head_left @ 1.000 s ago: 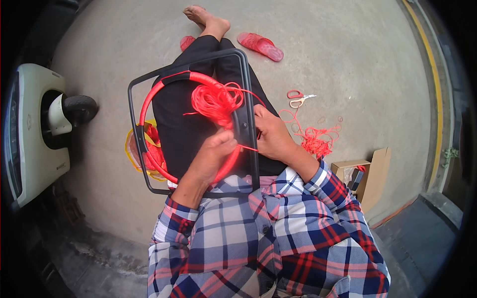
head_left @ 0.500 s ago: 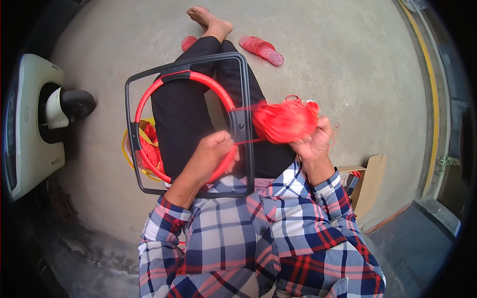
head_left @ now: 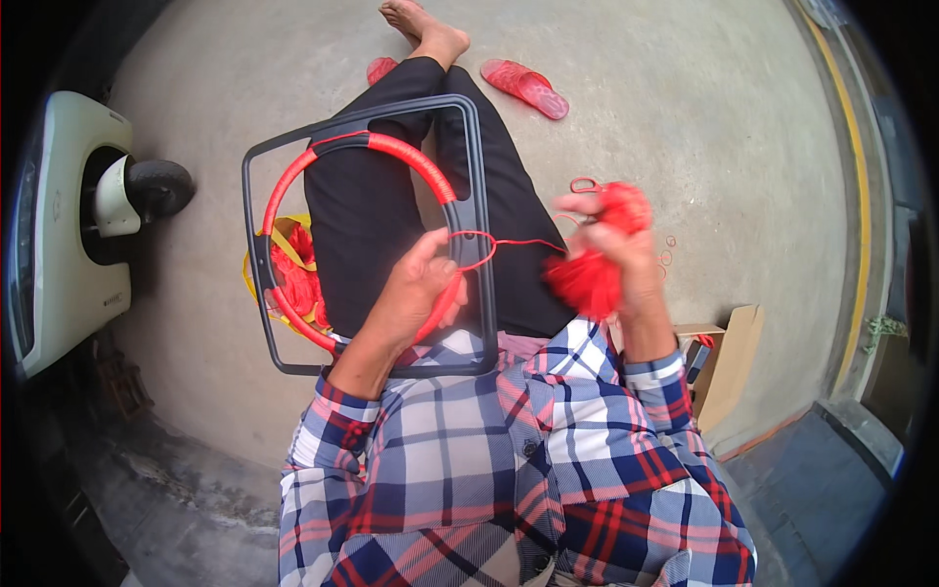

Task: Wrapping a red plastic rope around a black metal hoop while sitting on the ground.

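Note:
A black squarish frame [head_left: 486,323] lies over my lap, with a round ring [head_left: 411,157] inside it, mostly wrapped in red cord and black in a few places. My left hand [head_left: 423,284] is closed on the ring's right side, where the cord wrapping meets bare black. From there a loose red strand [head_left: 528,242] loops over the frame's right bar and runs to my right hand. My right hand [head_left: 623,256], smeared by motion, is closed around a bundle of red cord [head_left: 587,284] to the right of the frame.
A yellow-edged bag [head_left: 293,279] of red cord stands left of my legs. Beyond my right hand lies a red loop [head_left: 585,185], like a scissors handle. Red slippers [head_left: 525,88] are ahead, an open cardboard box [head_left: 729,367] at right, a white vehicle [head_left: 83,225] at left.
My right hand has turned the cord bundle over and shifted it slightly right. The strand from the ring, taut before, now hangs in a slack loop. My left hand stays on the ring.

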A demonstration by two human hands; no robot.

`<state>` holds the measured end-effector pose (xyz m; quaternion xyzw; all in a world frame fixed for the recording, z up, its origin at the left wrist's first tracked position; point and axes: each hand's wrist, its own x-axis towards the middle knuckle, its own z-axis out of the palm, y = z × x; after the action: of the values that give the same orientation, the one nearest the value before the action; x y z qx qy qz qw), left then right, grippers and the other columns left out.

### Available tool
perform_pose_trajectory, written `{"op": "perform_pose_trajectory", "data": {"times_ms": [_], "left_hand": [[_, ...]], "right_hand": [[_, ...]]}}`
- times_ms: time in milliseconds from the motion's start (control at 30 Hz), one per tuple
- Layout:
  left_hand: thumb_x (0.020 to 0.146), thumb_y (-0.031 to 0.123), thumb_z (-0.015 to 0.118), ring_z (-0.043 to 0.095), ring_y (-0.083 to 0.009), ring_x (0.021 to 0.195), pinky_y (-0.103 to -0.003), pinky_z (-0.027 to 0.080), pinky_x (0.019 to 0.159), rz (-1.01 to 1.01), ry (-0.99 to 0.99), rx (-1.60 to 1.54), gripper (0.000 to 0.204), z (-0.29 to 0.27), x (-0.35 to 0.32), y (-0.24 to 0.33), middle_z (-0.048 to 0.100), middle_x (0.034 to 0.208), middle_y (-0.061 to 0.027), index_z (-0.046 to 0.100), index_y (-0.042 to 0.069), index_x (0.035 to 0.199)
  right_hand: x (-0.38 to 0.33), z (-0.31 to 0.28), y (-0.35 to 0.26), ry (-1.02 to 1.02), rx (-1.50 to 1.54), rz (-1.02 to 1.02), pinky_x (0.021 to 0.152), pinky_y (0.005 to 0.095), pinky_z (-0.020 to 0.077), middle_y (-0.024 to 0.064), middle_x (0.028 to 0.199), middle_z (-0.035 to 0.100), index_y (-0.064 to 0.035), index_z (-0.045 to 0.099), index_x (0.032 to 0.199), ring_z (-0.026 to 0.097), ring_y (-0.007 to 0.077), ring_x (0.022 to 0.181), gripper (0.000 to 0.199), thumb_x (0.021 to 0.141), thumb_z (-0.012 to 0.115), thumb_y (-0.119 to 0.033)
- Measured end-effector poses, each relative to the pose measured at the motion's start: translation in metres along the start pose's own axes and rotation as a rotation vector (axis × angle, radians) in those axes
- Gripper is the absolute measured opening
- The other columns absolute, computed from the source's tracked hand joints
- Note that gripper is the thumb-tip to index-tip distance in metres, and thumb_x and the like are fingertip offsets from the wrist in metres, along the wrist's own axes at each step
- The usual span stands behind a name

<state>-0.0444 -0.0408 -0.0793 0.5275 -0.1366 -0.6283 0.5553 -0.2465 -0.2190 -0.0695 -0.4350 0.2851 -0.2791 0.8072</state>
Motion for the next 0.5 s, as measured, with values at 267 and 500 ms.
{"op": "perform_pose_trajectory", "data": {"times_ms": [267, 500], "left_hand": [[0.101, 0.014, 0.044, 0.052, -0.0122, 0.047, -0.022, 0.042, 0.045, -0.046, 0.042, 0.038, 0.018, -0.005, -0.002, -0.007, 0.06, 0.07, -0.0091, 0.053, 0.001, 0.11], [0.101, 0.015, 0.046, 0.051, -0.0137, 0.047, -0.023, 0.041, 0.045, -0.084, 0.052, -0.037, 0.014, 0.005, 0.007, 0.008, 0.058, 0.067, -0.0096, 0.051, 0.003, 0.094]], "right_hand": [[0.005, 0.037, 0.015, -0.17, -0.44, 0.069, 0.072, 0.0264, 0.0495, 0.0027, 0.084, 0.064, -0.0026, 0.06, 0.096, 0.061, 0.0126, 0.075, 0.019, 0.079, 0.068, -0.003], [0.002, 0.015, 0.014, -0.045, 0.267, 0.206, 0.077, 0.0319, 0.0532, 0.0116, 0.084, 0.066, -0.0029, 0.055, 0.096, 0.066, 0.0193, 0.081, 0.017, 0.08, 0.057, 0.002]]}}
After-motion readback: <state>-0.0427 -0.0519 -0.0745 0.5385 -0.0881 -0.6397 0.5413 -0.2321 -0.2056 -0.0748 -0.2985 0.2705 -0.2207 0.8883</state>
